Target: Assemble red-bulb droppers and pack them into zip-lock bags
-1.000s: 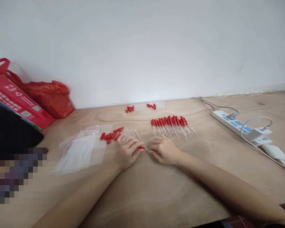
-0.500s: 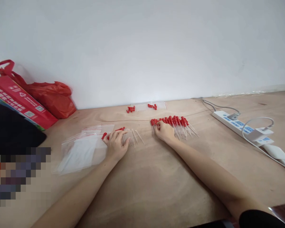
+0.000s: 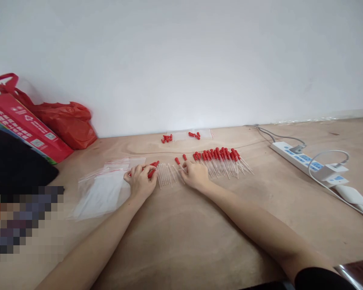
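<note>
the left hand (image 3: pixel 140 180) rests on the wooden table (image 3: pixel 199 233) with its fingers bent down over a little heap of red caps (image 3: pixel 153 164). one cap peeks out by the fingers, but you cannot tell if the hand has really got hold of it. the right hand (image 3: pixel 195 175) lies low on the table just beside it, half open, fingers a bit curled. its fingertips reach two loose droppers (image 3: pixel 178 162) with red tops, and you cannot tell if it grips one or only touches them. between the two hands lies a bunch of clear tubes (image 3: pixel 165 177), side by side. to the right of the right hand is a long row of droppers (image 3: pixel 225 160), each with a red cap on. on the left, touching the left hand, is a pile of clear plastic bags (image 3: pixel 101 191). far back by the wall are a few more red bits (image 3: pixel 166 138). a white power strip (image 3: pixel 302 161) sits well off to the right, and a red bag (image 3: pixel 69 123) and a red box (image 3: pixel 24 127) are far left.
</note>
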A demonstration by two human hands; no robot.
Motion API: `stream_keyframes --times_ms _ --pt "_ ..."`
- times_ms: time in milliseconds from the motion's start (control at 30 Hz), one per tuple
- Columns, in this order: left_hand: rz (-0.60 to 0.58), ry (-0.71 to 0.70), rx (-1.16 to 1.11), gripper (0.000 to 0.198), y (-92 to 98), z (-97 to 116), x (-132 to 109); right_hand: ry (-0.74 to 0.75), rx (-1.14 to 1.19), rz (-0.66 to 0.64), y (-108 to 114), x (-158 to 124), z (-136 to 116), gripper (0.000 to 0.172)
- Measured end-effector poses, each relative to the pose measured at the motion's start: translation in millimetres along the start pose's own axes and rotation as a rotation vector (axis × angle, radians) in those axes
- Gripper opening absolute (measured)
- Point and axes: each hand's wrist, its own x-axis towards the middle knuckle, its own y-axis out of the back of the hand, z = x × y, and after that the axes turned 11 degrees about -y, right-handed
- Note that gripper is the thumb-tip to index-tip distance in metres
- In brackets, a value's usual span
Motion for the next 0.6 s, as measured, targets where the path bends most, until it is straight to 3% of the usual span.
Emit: stream_keyframes --times_ms 267,600 --pt "-0.032 0.001 0.092 0.015 0.5 -2.9 -1.1 -0.038 -0.089 -0.098 -8.5 5.0 -23.7 0.033" --pt "-0.032 -0.160 0.337 0.019 7.4 -3.9 -1.3 -0.161 -0.127 -0.046 -4.9 16.7 -0.3 0.024"
